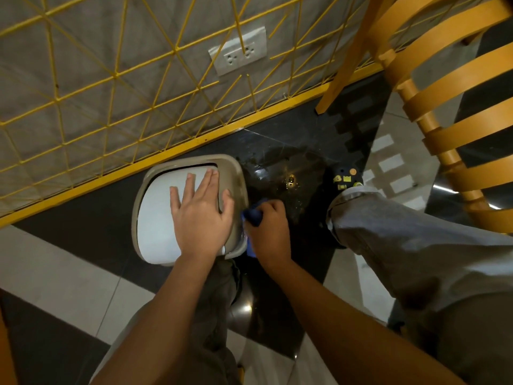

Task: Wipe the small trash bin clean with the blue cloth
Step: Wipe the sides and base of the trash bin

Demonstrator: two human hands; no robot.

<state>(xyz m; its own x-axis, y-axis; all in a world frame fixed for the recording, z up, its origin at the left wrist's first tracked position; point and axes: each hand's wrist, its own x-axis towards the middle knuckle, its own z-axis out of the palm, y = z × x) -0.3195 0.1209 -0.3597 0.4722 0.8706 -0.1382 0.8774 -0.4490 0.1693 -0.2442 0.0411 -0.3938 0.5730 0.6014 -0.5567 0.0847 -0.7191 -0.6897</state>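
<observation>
Head view, the only one: the small trash bin (234, 173) is standing upright on the dark floor tile (280, 162), just in front of the yellow wire fence (111, 79), and is being seen almost straight from above. The left hand (201, 218) is lying flat on the bin's white swing lid (155, 218), fingers straight and slightly spread, pressing down and gripping nothing. The right hand (269, 232) is curling tightly round the bunched blue cloth (254, 216), with a strip of cloth hanging below the fist. That fist is sitting just beside the bin's right rim, at or very near the right outer wall; actual contact cannot be confirmed, since the rim is hiding the wall. Key relation: the bin is lying directly to the left of the cloth hand, and its wall is dropping vertically away from the camera, so the likely stroke is running up and down that face or round it. The right hand is the nearer one for wiping; the left appears to be acting as the brace. A grey trouser leg (402, 232) and a shoe (347, 177) are standing to the right, beside an orange wooden chair (444, 79).
</observation>
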